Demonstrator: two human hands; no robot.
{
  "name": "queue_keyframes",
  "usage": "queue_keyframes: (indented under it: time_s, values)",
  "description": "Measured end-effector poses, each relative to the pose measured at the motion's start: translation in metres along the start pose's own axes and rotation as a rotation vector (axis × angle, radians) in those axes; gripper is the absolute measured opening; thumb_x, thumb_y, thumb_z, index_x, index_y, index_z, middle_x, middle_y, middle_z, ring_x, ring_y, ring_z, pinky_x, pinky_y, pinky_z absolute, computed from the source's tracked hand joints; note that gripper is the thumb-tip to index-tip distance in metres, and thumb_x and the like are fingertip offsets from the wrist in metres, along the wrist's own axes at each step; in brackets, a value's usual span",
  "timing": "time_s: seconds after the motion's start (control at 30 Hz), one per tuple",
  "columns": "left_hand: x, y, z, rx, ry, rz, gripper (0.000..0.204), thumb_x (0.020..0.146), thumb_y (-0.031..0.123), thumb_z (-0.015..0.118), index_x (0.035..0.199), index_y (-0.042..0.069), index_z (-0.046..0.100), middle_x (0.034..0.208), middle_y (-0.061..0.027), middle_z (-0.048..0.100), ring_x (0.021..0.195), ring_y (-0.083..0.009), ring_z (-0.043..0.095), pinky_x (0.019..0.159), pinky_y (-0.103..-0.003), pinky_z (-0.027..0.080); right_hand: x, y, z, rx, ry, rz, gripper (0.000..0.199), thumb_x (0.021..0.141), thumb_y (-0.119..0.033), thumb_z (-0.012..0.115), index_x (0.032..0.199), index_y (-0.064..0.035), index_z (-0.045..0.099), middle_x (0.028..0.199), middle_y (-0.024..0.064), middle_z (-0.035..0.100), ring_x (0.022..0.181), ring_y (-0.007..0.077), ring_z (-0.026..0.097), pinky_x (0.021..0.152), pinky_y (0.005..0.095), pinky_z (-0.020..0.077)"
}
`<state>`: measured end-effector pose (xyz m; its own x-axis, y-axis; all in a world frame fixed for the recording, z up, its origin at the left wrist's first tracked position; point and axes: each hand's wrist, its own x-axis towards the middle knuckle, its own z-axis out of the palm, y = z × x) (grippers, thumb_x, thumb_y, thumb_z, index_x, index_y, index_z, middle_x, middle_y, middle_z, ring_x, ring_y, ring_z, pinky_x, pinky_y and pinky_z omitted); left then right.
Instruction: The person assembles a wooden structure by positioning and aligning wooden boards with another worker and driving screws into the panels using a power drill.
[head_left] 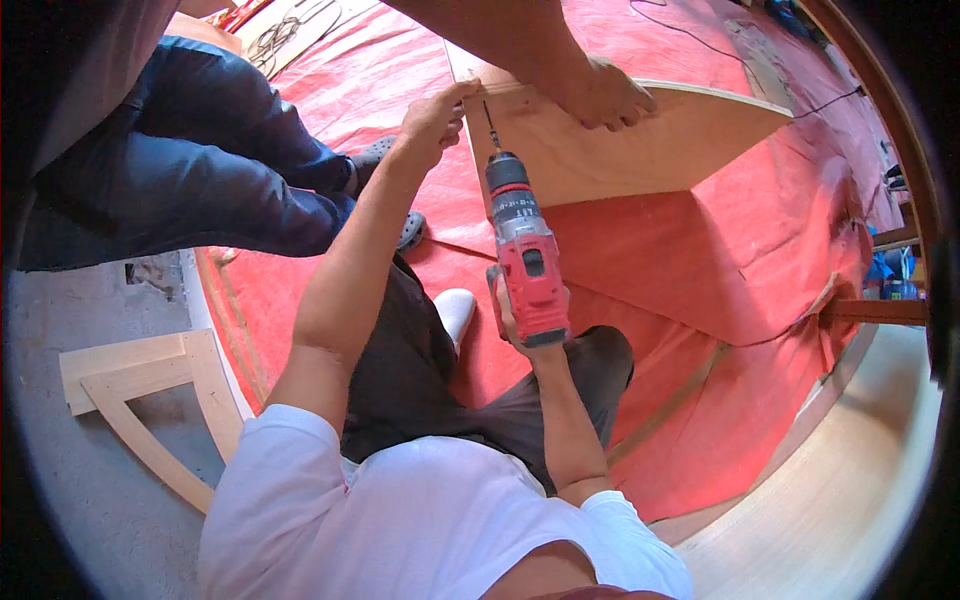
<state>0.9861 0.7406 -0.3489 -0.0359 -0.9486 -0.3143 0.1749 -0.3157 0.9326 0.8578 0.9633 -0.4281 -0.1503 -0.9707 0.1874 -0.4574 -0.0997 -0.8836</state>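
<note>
A person seen from above, in a white T-shirt and dark trousers, kneels on a red tarpaulin (720, 250) that covers the floor. The right hand (512, 325) is wrapped tight around the grip of a red and grey cordless drill (525, 255), near the picture's centre. The drill points toward 12 o'clock, its thin bit (490, 125) aimed at a pale plywood board (640, 150) standing on edge at about 1 o'clock. The left hand (435, 120) reaches up at 11 o'clock, fingers bunched and pinched together right at the board's near edge, just beside the bit's tip; whether they hold something small cannot be told. A second person's hand (605, 95) presses flat on the board's top edge at 12 o'clock. That person's blue-jeaned legs (200, 160) fill the 10 o'clock area. A curved wooden frame piece (150, 400) lies on grey concrete at 8 o'clock.
</note>
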Motion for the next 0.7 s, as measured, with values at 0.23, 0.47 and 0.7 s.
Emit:
queue_keyframes:
  time_s: [0.23, 0.47, 0.7]
  values:
    - [0.001, -0.008, 0.0, -0.013, 0.003, 0.044, 0.027, 0.077, 0.032, 0.067, 0.067, 0.01, 0.055, 0.056, 0.0058, 0.038, 0.043, -0.0042, 0.028, 0.038, -0.023, 0.019, -0.005, 0.012, -0.001, 0.172, -0.03, -0.005, 0.011, 0.084, -0.011, 0.055, 0.093, -0.0044, 0.058, 0.083, 0.0066, 0.063, 0.075, 0.0163, 0.061, 0.066, 0.0304, 0.0463]
    - [-0.004, -0.007, 0.003, 0.009, 0.011, 0.12, 0.029, 0.077, 0.032, 0.067, 0.063, 0.011, 0.054, 0.052, 0.0062, 0.036, 0.042, -0.0051, 0.028, 0.039, -0.024, 0.022, -0.016, 0.049, 0.015, 0.589, -0.118, 0.16, 0.017, 0.087, -0.012, 0.053, 0.101, -0.0029, 0.055, 0.092, 0.0096, 0.061, 0.085, 0.0168, 0.058, 0.073, 0.03, 0.045]
    - [0.002, -0.009, 0.004, 0.027, 0.045, 0.108, 0.027, 0.077, 0.031, 0.069, 0.067, 0.008, 0.06, 0.053, 0.0054, 0.038, 0.042, -0.0057, 0.029, 0.04, -0.024, 0.023, 0.001, 0.007, -0.008, 0.224, -0.08, 0.061, 0.018, 0.087, -0.015, 0.054, 0.101, -0.0037, 0.055, 0.091, 0.0097, 0.06, 0.084, 0.0218, 0.058, 0.075, 0.034, 0.0447]
